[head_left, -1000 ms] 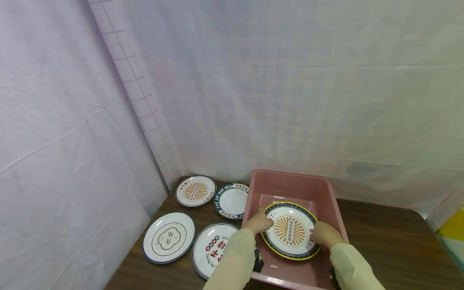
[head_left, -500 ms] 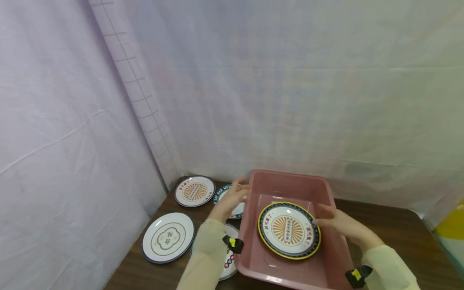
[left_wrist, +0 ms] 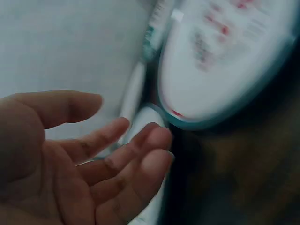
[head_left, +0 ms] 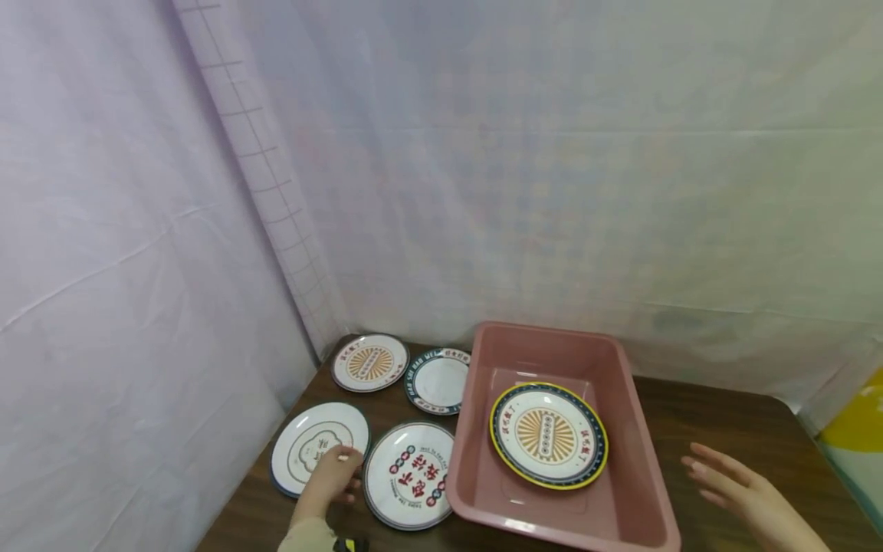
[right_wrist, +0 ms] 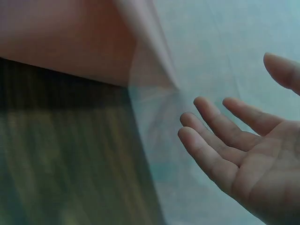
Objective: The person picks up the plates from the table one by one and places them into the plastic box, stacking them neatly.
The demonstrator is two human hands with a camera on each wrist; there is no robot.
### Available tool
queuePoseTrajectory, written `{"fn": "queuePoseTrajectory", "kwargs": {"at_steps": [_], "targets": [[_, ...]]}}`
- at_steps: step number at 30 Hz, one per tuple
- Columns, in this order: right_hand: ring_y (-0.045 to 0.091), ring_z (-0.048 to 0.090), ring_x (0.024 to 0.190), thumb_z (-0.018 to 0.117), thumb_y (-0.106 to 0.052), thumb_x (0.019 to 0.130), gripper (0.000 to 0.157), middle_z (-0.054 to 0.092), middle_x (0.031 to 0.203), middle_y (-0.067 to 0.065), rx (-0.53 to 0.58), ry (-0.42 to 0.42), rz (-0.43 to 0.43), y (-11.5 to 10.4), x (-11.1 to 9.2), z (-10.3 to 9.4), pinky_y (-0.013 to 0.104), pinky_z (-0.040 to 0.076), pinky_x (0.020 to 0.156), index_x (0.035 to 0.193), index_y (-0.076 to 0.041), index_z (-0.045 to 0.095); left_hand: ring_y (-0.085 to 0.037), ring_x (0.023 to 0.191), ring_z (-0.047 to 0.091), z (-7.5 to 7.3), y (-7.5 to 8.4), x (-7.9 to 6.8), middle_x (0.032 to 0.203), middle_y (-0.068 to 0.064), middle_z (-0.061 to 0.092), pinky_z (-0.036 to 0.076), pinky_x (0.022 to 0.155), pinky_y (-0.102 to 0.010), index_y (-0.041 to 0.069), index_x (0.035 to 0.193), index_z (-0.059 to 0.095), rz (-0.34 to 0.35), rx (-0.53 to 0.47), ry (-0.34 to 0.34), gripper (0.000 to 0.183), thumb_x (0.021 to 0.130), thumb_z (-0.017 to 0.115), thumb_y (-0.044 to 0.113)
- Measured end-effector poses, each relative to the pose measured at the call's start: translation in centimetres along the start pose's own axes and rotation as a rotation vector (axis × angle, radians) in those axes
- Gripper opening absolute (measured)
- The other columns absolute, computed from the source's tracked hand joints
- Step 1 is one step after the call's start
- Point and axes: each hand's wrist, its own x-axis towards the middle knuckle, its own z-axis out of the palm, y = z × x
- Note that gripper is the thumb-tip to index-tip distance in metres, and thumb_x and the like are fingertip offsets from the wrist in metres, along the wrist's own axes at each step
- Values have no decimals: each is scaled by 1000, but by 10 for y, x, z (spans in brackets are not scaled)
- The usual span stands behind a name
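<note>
In the head view my left hand (head_left: 334,477) hovers over the right side of a white plate with a cloud-shaped emblem (head_left: 293,454), at the near left. Its fingers are loosely bent and hold nothing, as the left wrist view confirms. Just right of it lies a plate with red lettering (head_left: 407,491). A yellow-rimmed plate with an orange sunburst (head_left: 548,435) lies inside the pink plastic tub (head_left: 476,460). To the tub's right, my right hand (head_left: 741,491) is held over the table, fingers spread and nothing in them.
Toward the back left lie a sunburst plate (head_left: 371,363) and a plate with a dark lettered rim (head_left: 438,382), the latter close to the tub's left wall. Behind the brown wooden table (head_left: 717,414) hangs a pale curtain (head_left: 552,192). Something yellow (head_left: 855,418) shows at the far right.
Both hands have let go of the yellow-rimmed plate in the tub and moved apart. The left went out to the cloud-emblem plate, the right past the tub's right side.
</note>
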Motion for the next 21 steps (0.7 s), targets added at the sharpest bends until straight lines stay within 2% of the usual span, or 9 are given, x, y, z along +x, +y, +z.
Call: {"fn": "queuePoseTrajectory", "kwargs": {"at_steps": [2, 3, 4, 5, 7, 10, 13, 17, 21], "targets": [[-9, 53, 97, 39, -25, 101, 31, 54, 117, -18, 108, -28, -11, 13, -1, 1, 22, 49, 82, 129, -38, 42, -20, 65, 59, 4, -16, -4, 86, -18, 58, 54, 54, -32, -14, 115, 44, -52, 23, -18, 38, 91, 48, 14], [-9, 53, 97, 38, -24, 101, 27, 57, 114, -18, 147, -44, -12, 18, -2, 3, 23, 49, 83, 119, -43, 45, -20, 64, 60, 7, -22, -5, 83, -17, 58, 54, 54, -31, -15, 114, 44, -69, 20, -24, 38, 91, 49, 15], [-8, 54, 97, 38, -23, 101, 27, 54, 110, -25, 186, -68, -22, 23, -2, 4, 22, 49, 82, 108, -46, 47, -20, 63, 60, 9, -27, -6, 81, -16, 58, 54, 53, -31, -15, 113, 44, -83, 20, -24, 38, 91, 50, 15], [-7, 54, 98, 37, -22, 101, 28, 55, 112, -23, 208, -98, -26, 27, -2, 4, 24, 49, 84, 111, -46, 48, -20, 63, 61, 13, -31, -7, 80, -16, 58, 54, 53, -30, -16, 114, 44, -99, 11, -22, 39, 91, 51, 15], [-7, 54, 98, 37, -24, 101, 26, 55, 111, -22, 232, -96, -9, 34, -1, 9, 26, 49, 85, 110, -45, 49, -20, 64, 61, 19, -37, -7, 80, -17, 57, 54, 54, -30, -17, 116, 42, -112, -24, -10, 43, 90, 53, 15], [-6, 55, 97, 38, -24, 101, 26, 56, 109, -22, 242, -32, -25, 40, -2, 18, 27, 50, 84, 108, -46, 52, -22, 66, 61, 28, -39, -7, 83, -19, 55, 55, 56, -30, -20, 123, 37, -124, -95, 16, 52, 89, 57, 14], [-4, 57, 94, 43, -21, 100, 29, 61, 102, -22, 299, 103, -62, 43, -4, 28, 23, 51, 78, 101, -47, 56, -21, 69, 59, 34, -38, -6, 89, -24, 53, 55, 57, -30, -20, 126, 33, -127, -122, 39, 57, 88, 58, 15], [-1, 60, 90, 47, -16, 98, 30, 66, 97, -16, 389, 245, -153, 43, -8, 35, 19, 52, 72, 99, -41, 63, -21, 65, 58, 37, -34, -4, 101, -31, 49, 54, 55, -29, -20, 129, 30, -121, -77, 49, 59, 90, 56, 18], [0, 62, 88, 48, -14, 97, 29, 67, 96, -13, 455, 276, -194, 41, -10, 35, 20, 52, 70, 99, -37, 66, -20, 60, 56, 37, -29, -2, 106, -36, 46, 53, 53, -28, -20, 129, 30, -101, -11, 40, 56, 94, 48, 19]]}}
